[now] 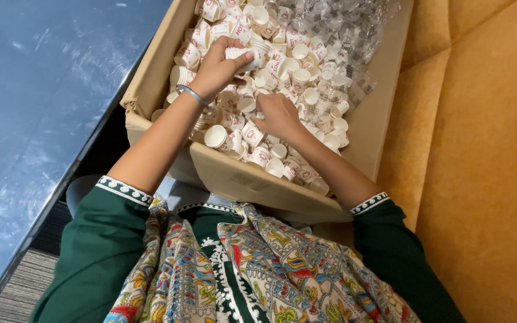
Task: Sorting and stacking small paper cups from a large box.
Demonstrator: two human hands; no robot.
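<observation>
At 12 o'clock over the cardboard box, left hand grips a short stack of paper cups; right hand pinches a loose cup at centre. Mid-stacking, I'd judge; next needs that cup mouth lined up with the stack.

The single head-worn camera looks steeply down from close above. Both hands, the left hand and right hand, sit in the upper middle, forearms reaching away from the lens.

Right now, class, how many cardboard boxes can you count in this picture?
1. The cardboard box sits in front of the person, full of small paper cups; both hands reach into it. Others may lie outside the frame.
</observation>
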